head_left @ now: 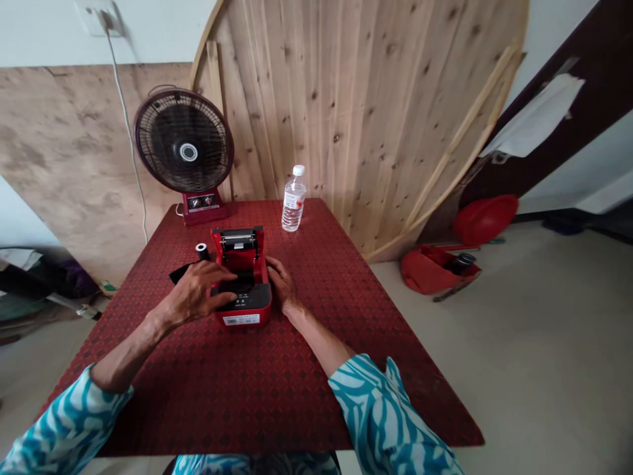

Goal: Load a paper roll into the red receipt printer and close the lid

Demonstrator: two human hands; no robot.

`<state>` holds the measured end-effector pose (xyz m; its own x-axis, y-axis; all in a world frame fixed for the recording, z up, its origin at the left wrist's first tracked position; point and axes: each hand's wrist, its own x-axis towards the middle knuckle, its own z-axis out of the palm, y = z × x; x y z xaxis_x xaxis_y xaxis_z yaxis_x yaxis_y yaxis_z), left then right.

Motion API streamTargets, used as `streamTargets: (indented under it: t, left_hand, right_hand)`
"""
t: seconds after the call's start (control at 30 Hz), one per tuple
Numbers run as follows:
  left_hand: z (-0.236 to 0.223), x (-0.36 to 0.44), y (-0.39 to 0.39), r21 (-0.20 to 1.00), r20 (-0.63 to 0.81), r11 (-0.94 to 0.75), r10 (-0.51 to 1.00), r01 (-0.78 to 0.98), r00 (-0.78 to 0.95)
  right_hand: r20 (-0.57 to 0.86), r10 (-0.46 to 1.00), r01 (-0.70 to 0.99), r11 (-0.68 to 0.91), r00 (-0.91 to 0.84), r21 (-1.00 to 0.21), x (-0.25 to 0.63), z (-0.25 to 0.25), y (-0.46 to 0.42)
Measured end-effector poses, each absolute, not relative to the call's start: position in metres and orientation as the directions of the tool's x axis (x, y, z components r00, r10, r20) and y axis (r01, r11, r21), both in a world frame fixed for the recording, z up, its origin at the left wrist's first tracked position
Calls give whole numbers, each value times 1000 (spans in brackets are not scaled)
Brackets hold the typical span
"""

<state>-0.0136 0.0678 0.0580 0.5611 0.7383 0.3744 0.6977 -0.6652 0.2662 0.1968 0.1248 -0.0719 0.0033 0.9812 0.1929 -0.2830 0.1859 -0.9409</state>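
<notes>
In the head view, my left hand (198, 291), fingers spread and half-curled, is over the black front panel of the red plastic machine with a raised lid (242, 305), while my right hand (281, 280) cups its side, thumb and fingers loosely bent. The machine sits on the red patterned table (316, 369), its white front label (241, 319) too small to read, near the table's left edge, with open tabletop to my right and 1 clear plastic bottle with a white cap (293, 204) beyond.
</notes>
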Motion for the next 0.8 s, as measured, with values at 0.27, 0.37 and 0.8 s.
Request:
streamTargets:
  t: [0.27,0.37,0.8]
  left_hand:
    - [49,-5,76,308,344,-684,728,661,594]
    - [50,-1,69,208,420,-703,692,680,587]
    - [34,6,17,34,545,-712,601,701,585]
  right_hand:
    - [213,977,-274,209,16,-939,196,-74,127]
    - [200,979,-288,198,20,-937,195,-74,127]
    - [161,984,-305,177,75,-936,197,-68,135]
